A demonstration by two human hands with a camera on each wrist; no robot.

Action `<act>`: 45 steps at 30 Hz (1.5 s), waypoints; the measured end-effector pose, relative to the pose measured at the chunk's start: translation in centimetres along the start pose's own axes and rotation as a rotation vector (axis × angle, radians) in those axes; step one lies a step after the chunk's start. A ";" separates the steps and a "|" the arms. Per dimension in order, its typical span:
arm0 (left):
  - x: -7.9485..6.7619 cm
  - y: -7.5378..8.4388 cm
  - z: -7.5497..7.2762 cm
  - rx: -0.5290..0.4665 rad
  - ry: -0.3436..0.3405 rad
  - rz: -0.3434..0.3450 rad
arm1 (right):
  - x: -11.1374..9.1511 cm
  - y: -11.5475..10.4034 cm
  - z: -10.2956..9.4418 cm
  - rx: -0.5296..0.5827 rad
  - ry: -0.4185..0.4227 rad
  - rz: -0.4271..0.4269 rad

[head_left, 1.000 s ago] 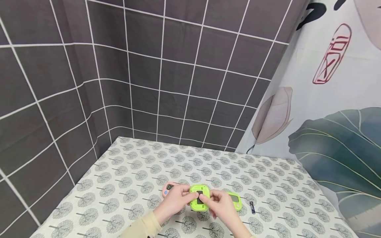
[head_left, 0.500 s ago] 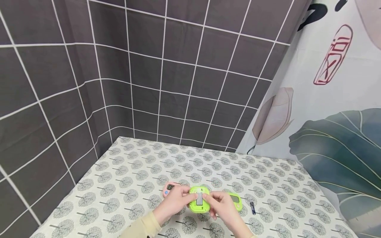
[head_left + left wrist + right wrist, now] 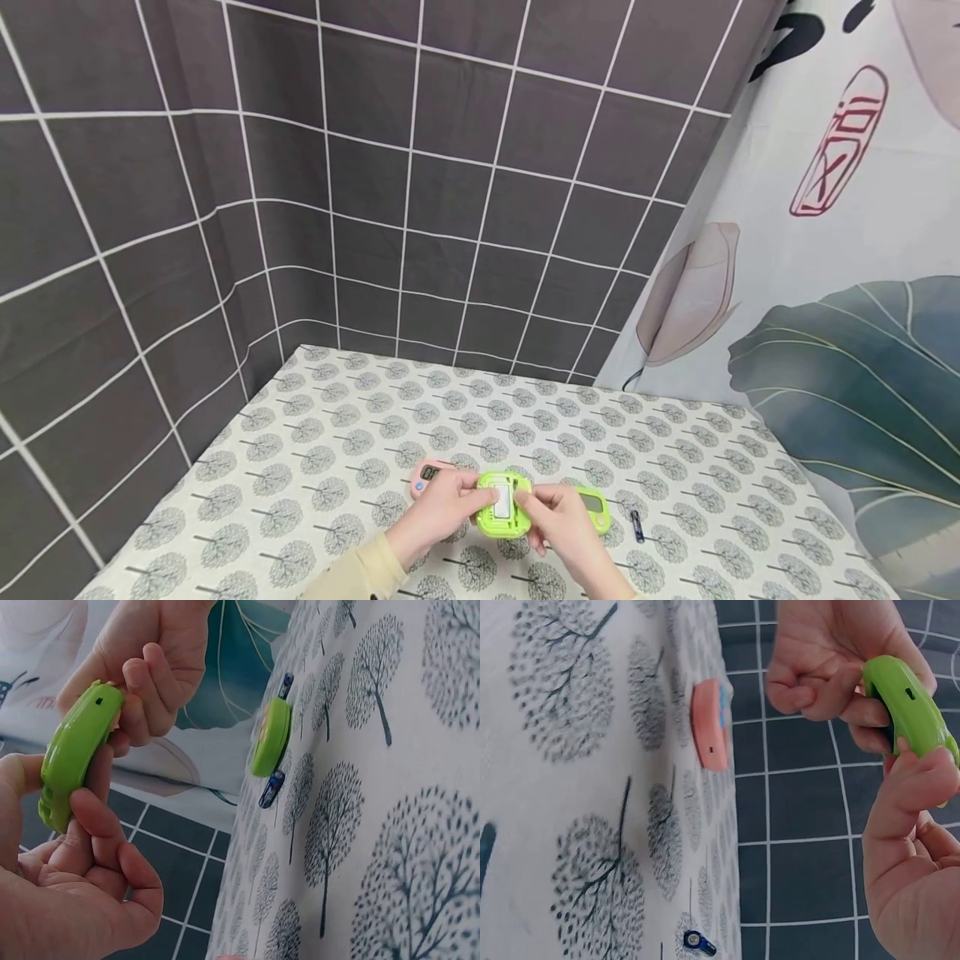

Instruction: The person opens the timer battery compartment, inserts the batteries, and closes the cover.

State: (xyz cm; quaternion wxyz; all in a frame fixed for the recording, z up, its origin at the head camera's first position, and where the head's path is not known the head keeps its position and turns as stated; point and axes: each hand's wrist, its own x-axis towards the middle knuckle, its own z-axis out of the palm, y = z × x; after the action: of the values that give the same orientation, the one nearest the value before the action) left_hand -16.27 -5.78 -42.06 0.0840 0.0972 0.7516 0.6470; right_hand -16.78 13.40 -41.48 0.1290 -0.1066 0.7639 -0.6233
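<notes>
A rounded green plastic device [image 3: 497,528] is held up off the table between both hands, a pale, shiny rectangular panel [image 3: 503,504] and moulded recesses facing the head camera. My left hand [image 3: 441,507] pinches its left edge, thumb on the face by the panel. At its right side, my right hand [image 3: 561,518] grips the edge with the thumb beside the panel. The left wrist view shows the green casing [image 3: 81,742] edge-on, with fingers of both hands at its ends and behind it. Seen from the right wrist, the fingers hide part of the casing [image 3: 915,709].
On the tree-patterned cloth [image 3: 360,433], a pink device [image 3: 422,478] with a small display lies left, partly behind my left hand. A second green device [image 3: 595,503] with a grey screen lies right. Dark blue batteries [image 3: 271,789] lie beside it. A grid-patterned curtain [image 3: 450,275] hangs behind.
The held green device has tilted slightly, and its central panel has gone from dark to bright. My right thumb has shifted a little to the right. Both hands keep their hold.
</notes>
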 end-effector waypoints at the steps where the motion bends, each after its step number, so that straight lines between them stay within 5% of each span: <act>1: 0.0 0.0 0.0 0.003 0.003 -0.003 | 0.0 0.0 0.0 0.006 -0.005 0.005; 11: 0.2 -0.3 -0.3 0.020 0.025 -0.024 | 0.1 0.0 0.0 0.038 -0.045 -0.014; 20: 0.2 -0.2 -0.4 0.014 0.036 0.003 | 0.3 0.2 0.4 0.026 0.116 -0.082; 30: 0.2 -0.4 -0.4 0.010 0.042 0.004 | 0.2 0.3 0.2 0.024 0.134 -0.224; 45: 0.1 -0.6 -0.4 0.016 0.039 0.003 | -0.2 -0.1 -0.4 0.078 0.076 -0.102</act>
State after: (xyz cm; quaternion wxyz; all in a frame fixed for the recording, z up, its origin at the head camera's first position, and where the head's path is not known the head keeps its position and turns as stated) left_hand -16.49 -6.27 -42.63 0.0673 0.0864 0.7582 0.6428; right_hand -16.71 13.84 -41.31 0.0719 -0.1167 0.7368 -0.6621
